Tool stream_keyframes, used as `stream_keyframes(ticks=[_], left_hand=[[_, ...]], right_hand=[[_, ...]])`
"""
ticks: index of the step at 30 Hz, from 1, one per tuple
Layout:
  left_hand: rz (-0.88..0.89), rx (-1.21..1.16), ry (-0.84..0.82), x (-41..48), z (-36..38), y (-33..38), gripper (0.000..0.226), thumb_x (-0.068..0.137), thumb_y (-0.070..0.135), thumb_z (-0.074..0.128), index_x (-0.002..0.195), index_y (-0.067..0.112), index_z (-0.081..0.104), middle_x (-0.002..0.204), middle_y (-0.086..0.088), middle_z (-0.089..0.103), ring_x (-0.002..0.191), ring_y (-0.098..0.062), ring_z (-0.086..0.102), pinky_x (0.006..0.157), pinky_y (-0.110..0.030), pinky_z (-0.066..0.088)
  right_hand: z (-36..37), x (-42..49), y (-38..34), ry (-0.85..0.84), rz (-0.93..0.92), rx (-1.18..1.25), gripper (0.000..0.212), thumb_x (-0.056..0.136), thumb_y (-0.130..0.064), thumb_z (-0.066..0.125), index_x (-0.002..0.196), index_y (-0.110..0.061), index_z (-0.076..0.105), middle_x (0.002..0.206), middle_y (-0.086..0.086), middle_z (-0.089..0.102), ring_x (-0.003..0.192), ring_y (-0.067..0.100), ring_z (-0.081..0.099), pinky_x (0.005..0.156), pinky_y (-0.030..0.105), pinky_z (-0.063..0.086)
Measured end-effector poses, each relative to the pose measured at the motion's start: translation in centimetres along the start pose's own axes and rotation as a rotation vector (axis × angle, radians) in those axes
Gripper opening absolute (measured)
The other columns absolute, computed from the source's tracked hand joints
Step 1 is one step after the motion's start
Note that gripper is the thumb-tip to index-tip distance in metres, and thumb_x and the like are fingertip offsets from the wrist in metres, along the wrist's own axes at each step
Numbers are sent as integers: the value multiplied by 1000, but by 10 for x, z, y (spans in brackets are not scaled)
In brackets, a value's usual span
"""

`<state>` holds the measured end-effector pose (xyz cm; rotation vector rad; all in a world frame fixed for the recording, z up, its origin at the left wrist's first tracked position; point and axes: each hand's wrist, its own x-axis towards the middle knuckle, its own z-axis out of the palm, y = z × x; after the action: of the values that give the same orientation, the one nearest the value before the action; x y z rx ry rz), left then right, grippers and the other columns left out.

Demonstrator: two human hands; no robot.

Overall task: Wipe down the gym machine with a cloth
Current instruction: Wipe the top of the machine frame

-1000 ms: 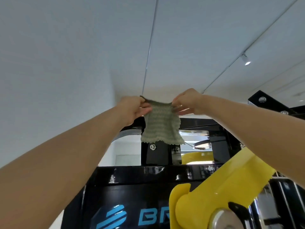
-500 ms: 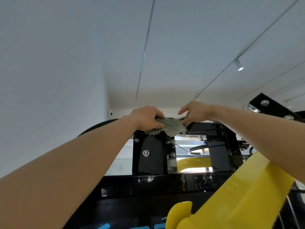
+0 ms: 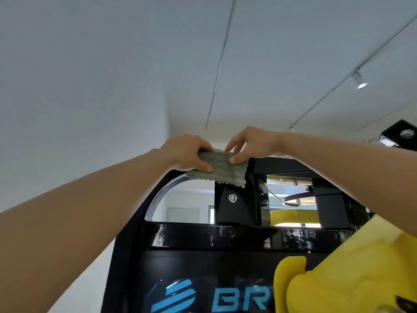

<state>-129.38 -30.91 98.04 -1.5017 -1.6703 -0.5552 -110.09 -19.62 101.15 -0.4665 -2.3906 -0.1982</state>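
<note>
A grey-green cloth (image 3: pixel 220 169) lies draped over the top of the black gym machine frame (image 3: pixel 237 206), its scalloped edge hanging down the front. My left hand (image 3: pixel 188 152) grips the cloth's left side, fingers curled over it and thumb underneath. My right hand (image 3: pixel 247 143) pinches the cloth's right upper edge between thumb and fingers. Both arms reach up from below. The machine's top bar under the cloth is hidden.
A yellow lever arm (image 3: pixel 347 274) of the machine juts up at the lower right. A black panel with blue lettering (image 3: pixel 237 299) fills the bottom. A chrome curved bar (image 3: pixel 162 195) arches at the left. White wall and ceiling with a track light (image 3: pixel 358 80) lie above.
The cloth went from hanging between both hands in the air to lying on top of the machine frame. Both hands came down with it and now hold it there.
</note>
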Motion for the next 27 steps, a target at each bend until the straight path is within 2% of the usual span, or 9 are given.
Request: stream_keyframes(ticks=[5, 9, 12, 17, 21, 24, 27], left_hand=[[-91, -10, 44, -31, -2, -34, 64, 81, 60, 74, 139, 44, 53, 128, 15, 63, 116, -16, 57, 86, -33, 41], [-169, -101, 76, -59, 6, -53, 66, 80, 58, 76, 140, 42, 53, 132, 12, 62, 115, -18, 58, 92, -36, 46], [-224, -167, 104, -81, 10, -66, 63, 78, 58, 77, 136, 41, 57, 124, 11, 64, 108, -17, 59, 90, -36, 48], [-332, -380, 197, -123, 31, -83, 60, 75, 55, 82, 129, 38, 63, 112, 16, 68, 97, -11, 63, 82, -32, 48], [-433, -551, 254, -154, 55, -93, 57, 63, 68, 80, 111, 39, 70, 100, 20, 71, 89, -8, 67, 85, -41, 56], [-490, -632, 302, -174, 67, -91, 65, 52, 76, 73, 106, 39, 71, 99, 19, 72, 90, -9, 68, 87, -41, 56], [-534, -674, 305, -192, 76, -87, 70, 52, 76, 73, 110, 36, 71, 102, 18, 72, 91, -10, 69, 86, -42, 58]], right_hand=[[22, 19, -46, 29, -91, -340, 48, 82, -39, 80, 126, -23, 67, 113, -1, 70, 104, 19, 61, 89, 30, 44], [37, 28, -79, 42, -144, -511, 53, 83, -43, 79, 128, -22, 63, 117, 2, 65, 97, 21, 55, 89, 33, 47], [48, 33, -101, 48, -179, -557, 52, 83, -45, 77, 127, -22, 63, 115, 2, 64, 98, 21, 55, 85, 33, 46], [76, 36, -125, 75, -230, -566, 45, 84, -43, 75, 124, -24, 64, 116, 0, 63, 105, 25, 60, 90, 40, 51], [98, 28, -140, 96, -300, -577, 46, 87, -42, 73, 129, -25, 62, 119, 1, 59, 109, 24, 58, 89, 39, 50], [113, 20, -148, 92, -329, -558, 52, 88, -44, 71, 136, -27, 59, 124, 3, 54, 115, 25, 53, 91, 40, 49], [130, 10, -152, 89, -343, -504, 54, 90, -39, 71, 141, -29, 55, 132, 0, 51, 125, 22, 44, 96, 41, 47]])
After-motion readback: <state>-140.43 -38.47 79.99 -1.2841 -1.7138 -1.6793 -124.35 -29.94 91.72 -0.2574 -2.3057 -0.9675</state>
